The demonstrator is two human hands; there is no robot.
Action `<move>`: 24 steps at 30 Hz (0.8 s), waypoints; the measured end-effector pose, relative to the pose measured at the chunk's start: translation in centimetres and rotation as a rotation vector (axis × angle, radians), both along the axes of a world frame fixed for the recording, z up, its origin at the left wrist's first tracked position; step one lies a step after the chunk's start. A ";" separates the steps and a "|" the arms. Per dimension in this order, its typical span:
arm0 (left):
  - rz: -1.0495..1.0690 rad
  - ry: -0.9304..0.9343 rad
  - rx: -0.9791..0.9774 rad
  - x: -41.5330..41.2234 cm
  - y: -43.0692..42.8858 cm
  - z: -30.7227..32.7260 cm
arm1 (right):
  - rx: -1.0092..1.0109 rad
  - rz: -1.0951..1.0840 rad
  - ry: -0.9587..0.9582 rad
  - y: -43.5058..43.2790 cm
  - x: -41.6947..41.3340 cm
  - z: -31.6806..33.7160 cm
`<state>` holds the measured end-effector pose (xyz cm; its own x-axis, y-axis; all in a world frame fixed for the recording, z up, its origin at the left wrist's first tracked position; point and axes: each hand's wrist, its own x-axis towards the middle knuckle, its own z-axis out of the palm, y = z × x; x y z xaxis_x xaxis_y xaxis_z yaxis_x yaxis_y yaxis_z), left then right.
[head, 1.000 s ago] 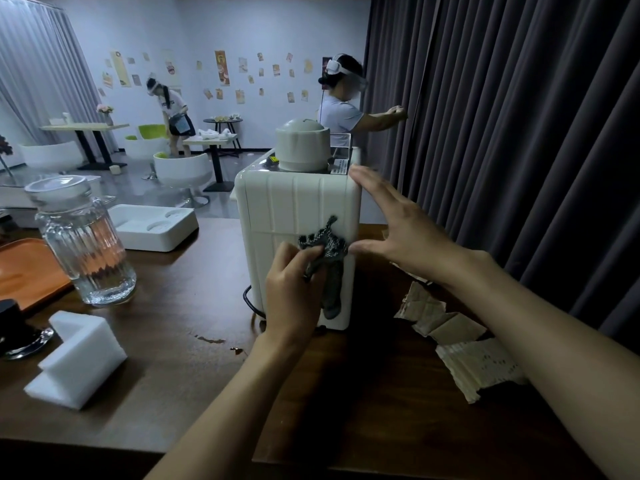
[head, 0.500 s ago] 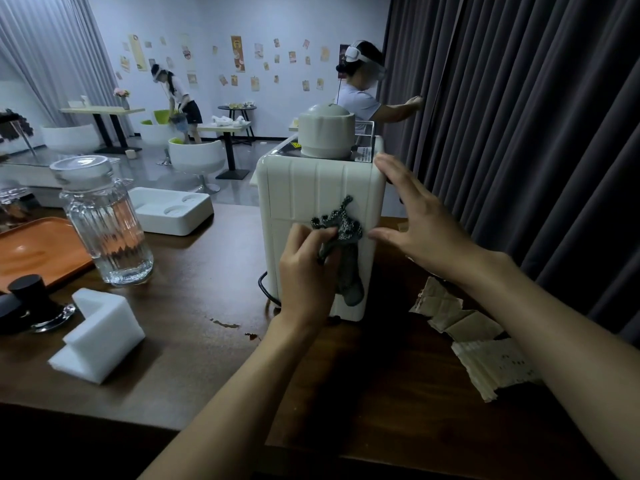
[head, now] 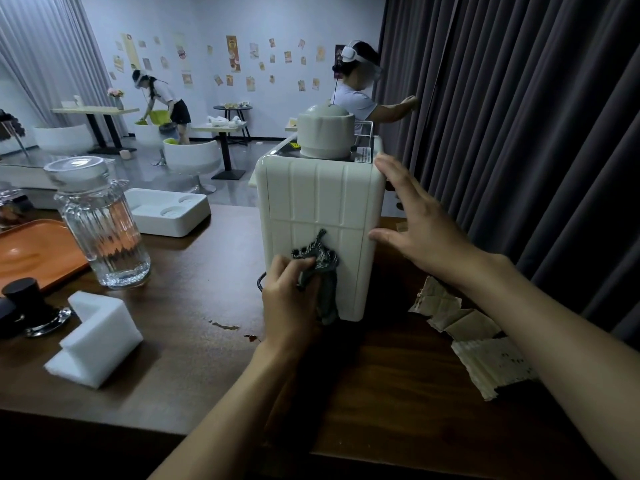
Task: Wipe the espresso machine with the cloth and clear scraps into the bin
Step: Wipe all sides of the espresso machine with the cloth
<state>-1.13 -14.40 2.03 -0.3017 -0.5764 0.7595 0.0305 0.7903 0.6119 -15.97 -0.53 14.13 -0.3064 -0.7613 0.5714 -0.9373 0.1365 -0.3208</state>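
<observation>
Pressing a crumpled, dark knitted cloth [head: 320,263] against the ribbed cream panel of the boxy espresso machine [head: 311,206], the left hand [head: 291,303] grips the fabric in curled fingers, with a tail hanging down. The right hand [head: 427,230] is spread wide, its straight fingers at the machine's rounded right edge. The machine stands near the far edge of the dark wooden desk [head: 207,368]. Torn, creased cardboard scraps [head: 464,322] lie by the desk's right edge. A fluted glass jar [head: 100,233] and a white stepped foam block [head: 95,341] sit toward its left.
</observation>
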 end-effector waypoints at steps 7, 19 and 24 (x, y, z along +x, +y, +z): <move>0.069 0.076 0.018 0.2 -1.3 1.4 | -0.003 0.003 -0.001 -0.1 0.1 -0.1; 0.081 -0.042 0.152 1.4 -1.0 -1.8 | -0.001 -0.008 0.008 0.0 0.3 -0.1; 0.095 0.041 0.143 0.9 -2.0 -0.2 | 0.002 -0.010 0.007 0.0 0.4 -0.1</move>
<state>-0.26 -16.43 1.83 -0.2113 -0.7040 0.6781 -0.0124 0.6956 0.7183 -15.56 -0.58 14.02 -0.3102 -0.7593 0.5721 -0.9381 0.1468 -0.3138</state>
